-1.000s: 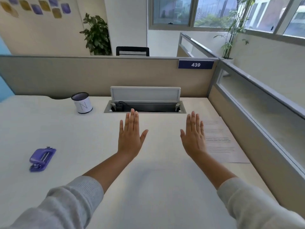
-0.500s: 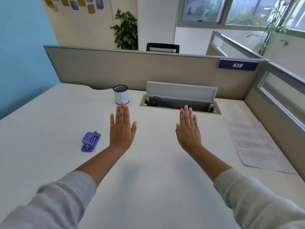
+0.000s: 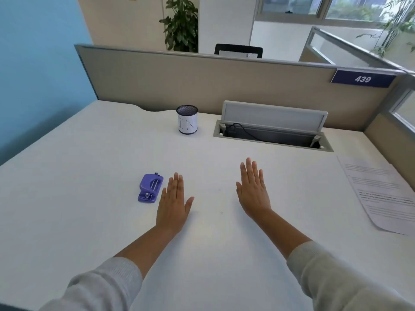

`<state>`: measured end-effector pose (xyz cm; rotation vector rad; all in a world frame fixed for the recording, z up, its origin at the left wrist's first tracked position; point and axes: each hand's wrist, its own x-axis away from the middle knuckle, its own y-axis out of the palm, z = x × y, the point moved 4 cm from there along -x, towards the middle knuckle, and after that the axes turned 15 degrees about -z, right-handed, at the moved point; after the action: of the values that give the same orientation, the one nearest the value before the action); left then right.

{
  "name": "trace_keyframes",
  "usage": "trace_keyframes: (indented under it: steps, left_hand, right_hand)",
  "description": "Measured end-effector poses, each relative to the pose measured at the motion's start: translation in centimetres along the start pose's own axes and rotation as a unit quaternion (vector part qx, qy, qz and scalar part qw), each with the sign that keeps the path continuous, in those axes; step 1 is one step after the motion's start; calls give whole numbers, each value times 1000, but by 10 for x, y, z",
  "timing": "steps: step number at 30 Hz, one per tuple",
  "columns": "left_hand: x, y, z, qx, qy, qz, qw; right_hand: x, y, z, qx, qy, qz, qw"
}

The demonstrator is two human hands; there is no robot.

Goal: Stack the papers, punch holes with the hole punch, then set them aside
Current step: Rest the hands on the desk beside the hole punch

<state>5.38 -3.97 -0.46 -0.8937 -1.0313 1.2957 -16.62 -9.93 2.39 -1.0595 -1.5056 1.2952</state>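
White desk (image 3: 89,153) boxed in by beige cubicle partitions (image 3: 202,86) trimmed in grey, with a navy plate (image 3: 363,79) marked 439 at the far right corner. Open cable hatch (image 3: 272,129) sunk into the desktop, lid up, black cord inside. Blue wall (image 3: 40,63) on the left, cream wall beyond. Leafy potted plant (image 3: 182,23) and black chair back (image 3: 238,50) behind the partition. Daylit windows (image 3: 336,7) at upper right

The desk (image 3: 89,164) looks smooth, matt white. The hole punch (image 3: 150,188) is glossy purple plastic with small metal studs. The papers (image 3: 384,194) are matt, printed.
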Motion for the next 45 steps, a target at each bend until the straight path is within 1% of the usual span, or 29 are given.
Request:
trace_keyframes:
  steps: [3,5,7,10,12,18,23,25,28,31,38,45]
  left_hand:
    - [-9,13,-6,4,14,-34,999]
    - [-14,21,-7,-1,37,-55,998]
    - [-20,25,-6,-13,61,-68,996]
    - [-31,25,-2,-28,90,-68,993]
    - [-40,24,-1,-39,91,-70,993]
    - [-59,26,0,-101,87,-85,987]
    - [-60,28,0,-101,86,-79,988]
    - [-60,27,0,-101,86,-77,988]
    - [-61,27,0,-100,85,-76,988]
    - [-60,26,0,-92,85,-74,989]
    - [-59,23,1,-72,88,-73,991]
    - [-59,23,1,-72,89,-74,991]
  right_hand:
    - [-2,16,-2,-11,3,-32,999]
    - [-2,25,-3,-31,4,-52,998]
    - [-1,31,-4,-91,-7,-77,993]
    - [-2,35,-2,-200,-11,-97,975]
    - [-6,35,1,-226,-10,-93,970]
    - [-18,41,1,-217,-32,-91,971]
    - [-28,38,1,-240,-16,-31,970]
    - [-28,36,0,-238,-23,-24,971]
    - [-29,36,-2,-254,-33,-32,966]
    - [-34,37,-8,-334,-12,-48,941]
    - [-41,36,-8,-347,6,-85,934]
    - [-41,38,-10,-375,27,-87,922]
